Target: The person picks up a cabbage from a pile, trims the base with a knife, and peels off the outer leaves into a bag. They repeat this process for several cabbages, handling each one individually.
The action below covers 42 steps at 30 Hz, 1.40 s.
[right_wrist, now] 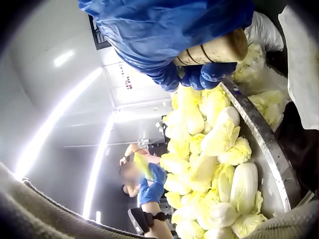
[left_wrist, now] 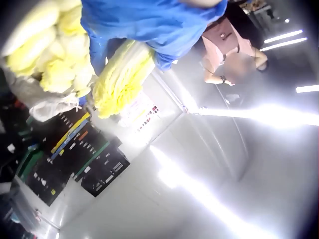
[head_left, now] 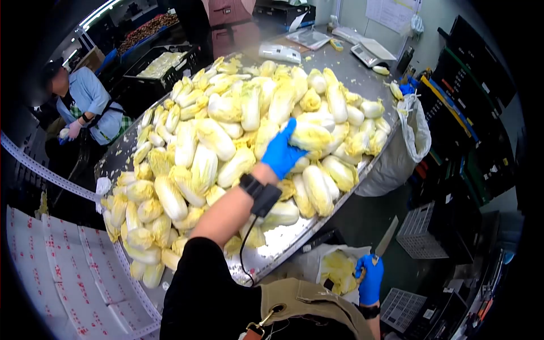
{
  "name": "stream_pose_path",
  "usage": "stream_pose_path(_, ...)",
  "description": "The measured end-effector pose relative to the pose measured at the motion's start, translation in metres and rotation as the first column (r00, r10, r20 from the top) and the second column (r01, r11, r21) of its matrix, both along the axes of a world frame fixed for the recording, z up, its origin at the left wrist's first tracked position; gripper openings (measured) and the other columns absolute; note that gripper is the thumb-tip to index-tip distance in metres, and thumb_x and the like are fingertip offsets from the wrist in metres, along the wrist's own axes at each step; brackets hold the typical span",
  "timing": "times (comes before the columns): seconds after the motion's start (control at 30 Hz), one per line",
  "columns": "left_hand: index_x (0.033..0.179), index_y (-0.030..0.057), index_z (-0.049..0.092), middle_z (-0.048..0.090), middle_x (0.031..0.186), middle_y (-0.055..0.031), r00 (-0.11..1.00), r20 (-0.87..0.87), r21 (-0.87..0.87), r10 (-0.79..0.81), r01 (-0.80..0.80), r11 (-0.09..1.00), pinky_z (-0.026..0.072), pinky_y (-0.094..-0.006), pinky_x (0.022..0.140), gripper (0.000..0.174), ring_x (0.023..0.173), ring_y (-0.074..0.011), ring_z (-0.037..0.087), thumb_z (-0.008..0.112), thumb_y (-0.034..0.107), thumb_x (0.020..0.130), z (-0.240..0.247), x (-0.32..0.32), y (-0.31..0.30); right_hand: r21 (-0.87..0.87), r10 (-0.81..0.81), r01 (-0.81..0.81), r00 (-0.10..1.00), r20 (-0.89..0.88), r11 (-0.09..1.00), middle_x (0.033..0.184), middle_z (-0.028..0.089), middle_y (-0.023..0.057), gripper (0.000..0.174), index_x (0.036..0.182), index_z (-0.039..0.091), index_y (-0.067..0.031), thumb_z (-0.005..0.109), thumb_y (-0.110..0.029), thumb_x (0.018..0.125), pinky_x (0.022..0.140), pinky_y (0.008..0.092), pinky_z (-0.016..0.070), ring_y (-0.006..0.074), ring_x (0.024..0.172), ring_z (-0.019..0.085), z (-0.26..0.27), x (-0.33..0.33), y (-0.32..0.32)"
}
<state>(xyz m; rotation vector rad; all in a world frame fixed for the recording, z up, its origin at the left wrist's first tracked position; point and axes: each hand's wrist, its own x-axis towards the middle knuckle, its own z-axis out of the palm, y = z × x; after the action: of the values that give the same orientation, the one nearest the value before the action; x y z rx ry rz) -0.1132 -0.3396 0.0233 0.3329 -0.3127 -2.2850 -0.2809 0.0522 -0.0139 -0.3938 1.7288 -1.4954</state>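
Observation:
My left hand, in a blue glove, grips a napa cabbage with yellow leaf tips over the right part of the heap. Thumb and fingers lie on either side of this cabbage in the left wrist view. Many more pale napa cabbages are piled on the metal table. Low on the right, my gloved right hand holds a knife, its blade pointing up and away. The right wrist view shows gloved fingers curled around the knife's wooden handle; its blade is hidden there.
Below the table's near edge, a white bag holds yellow leaves. Another white bag hangs at the right corner. A scale stands at the back. Crates stand right; white boxes left. Another person works at left.

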Motion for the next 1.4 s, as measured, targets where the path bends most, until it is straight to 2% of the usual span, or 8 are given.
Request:
stream_pose_path(0.23, 0.127, 0.0027, 0.048, 0.055, 0.121, -0.0182, 0.864, 0.303, -0.334, 0.403, -0.299, 0.894, 0.0492, -0.0394, 0.093, 0.05, 0.109, -0.0295, 0.056, 0.056, 0.039, 0.093, -0.033, -0.076, -0.29, 0.079, -0.201, 0.2, 0.98, -0.002, 0.977, 0.065, 0.054, 0.0038, 0.016, 0.087, 0.047, -0.0124, 0.055, -0.025, 0.093, 0.037, 0.0214, 0.0373, 0.01, 0.044, 0.047, -0.003, -0.003, 0.01)
stream_pose_path(0.27, 0.126, 0.0043, 0.049, 0.056, 0.117, -0.0181, 0.91, 0.307, 0.113, 0.281, -0.327, 0.938, 0.0501, -0.0377, 0.091, 0.048, 0.106, -0.0281, 0.057, 0.057, 0.038, 0.093, 0.017, -0.079, -0.247, 0.076, -0.197, 0.198, 0.98, -0.016, 0.977, 0.065, 0.054, 0.0037, 0.017, 0.088, 0.047, -0.0125, 0.055, -0.026, 0.093, 0.037, 0.0213, 0.037, 0.01, 0.044, 0.047, -0.002, -0.005, 0.01)
stream_pose_path(0.53, 0.127, 0.0039, 0.054, 0.06, 0.119, -0.0074, 0.865, 0.479, -0.593, -0.149, 0.444, 0.672, 0.0469, -0.0311, 0.094, 0.037, 0.108, -0.0143, 0.057, 0.059, 0.019, 0.093, -0.006, 0.022, 0.02, 0.066, -0.141, 0.139, 0.99, 0.026, 0.988, 0.062, 0.052, 0.0029, 0.015, 0.085, 0.05, -0.0094, 0.058, -0.022, 0.089, 0.037, 0.0202, 0.0344, 0.0082, 0.043, 0.044, 0.009, 0.005, -0.02)
stream_pose_path(0.8, 0.118, 0.0057, 0.059, 0.062, 0.11, -0.003, 0.731, 0.657, -0.426, 0.184, 0.159, 0.89, 0.0468, -0.0265, 0.087, 0.029, 0.101, -0.0094, 0.056, 0.064, 0.016, 0.091, -0.053, 0.18, 0.166, 0.18, 0.29, -0.295, 0.956, 0.052, 0.938, 0.072, 0.056, 0.003, 0.015, 0.096, 0.058, -0.0024, 0.059, -0.013, 0.085, 0.047, 0.0195, 0.0376, 0.0078, 0.053, 0.048, -0.003, 0.014, -0.056)
stream_pose_path(1.07, 0.124, 0.0005, 0.05, 0.06, 0.113, -0.0161, -0.444, 0.251, -0.846, 0.86, 0.331, 0.418, 0.0442, -0.0383, 0.093, 0.066, 0.105, -0.0286, 0.056, 0.077, 0.036, 0.075, -0.05, 0.246, 0.094, 0.071, 0.373, -0.38, 0.923, 0.093, 0.922, 0.075, 0.058, 0.0054, 0.012, 0.091, 0.06, 0.0001, 0.059, -0.011, 0.087, 0.054, 0.0221, 0.0424, 0.0104, 0.061, 0.053, -0.016, 0.03, -0.065)
stream_pose_path(1.17, 0.123, 0.0001, 0.051, 0.058, 0.116, -0.0215, -0.656, 0.356, -0.515, 0.665, 0.456, 0.726, 0.0412, -0.0437, 0.097, 0.083, 0.111, -0.037, 0.053, 0.077, 0.053, 0.065, -0.031, 0.223, 0.041, -0.005, 0.373, -0.374, 0.923, 0.09, 0.927, 0.073, 0.057, 0.0053, 0.012, 0.091, 0.06, 0.0007, 0.06, -0.011, 0.087, 0.055, 0.0222, 0.0429, 0.0105, 0.061, 0.053, -0.014, 0.034, -0.062)
stream_pose_path(1.33, 0.12, 0.0018, 0.053, 0.061, 0.115, -0.0192, -0.676, 0.525, -0.315, 0.517, 0.41, 0.856, 0.0465, -0.0417, 0.092, 0.08, 0.108, -0.0323, 0.058, 0.079, 0.051, 0.062, -0.024, 0.213, 0.011, 0.021, 0.289, -0.289, 0.957, 0.003, 0.957, 0.068, 0.056, 0.0036, 0.01, 0.088, 0.061, -0.0006, 0.061, -0.011, 0.087, 0.05, 0.0216, 0.0381, 0.0095, 0.055, 0.051, -0.003, 0.029, -0.044)
stream_pose_path(1.4, 0.114, 0.0039, 0.058, 0.065, 0.108, -0.012, -0.094, 0.73, -0.647, 0.677, 0.225, 0.729, 0.0489, -0.0386, 0.089, 0.065, 0.102, -0.0261, 0.061, 0.082, 0.038, 0.064, -0.043, 0.233, 0.007, 0.048, 0.257, -0.256, 0.966, -0.012, 0.965, 0.066, 0.056, 0.0027, 0.01, 0.087, 0.061, -0.0016, 0.061, -0.011, 0.087, 0.048, 0.0212, 0.0357, 0.0088, 0.053, 0.05, -0.004, 0.02, -0.035)
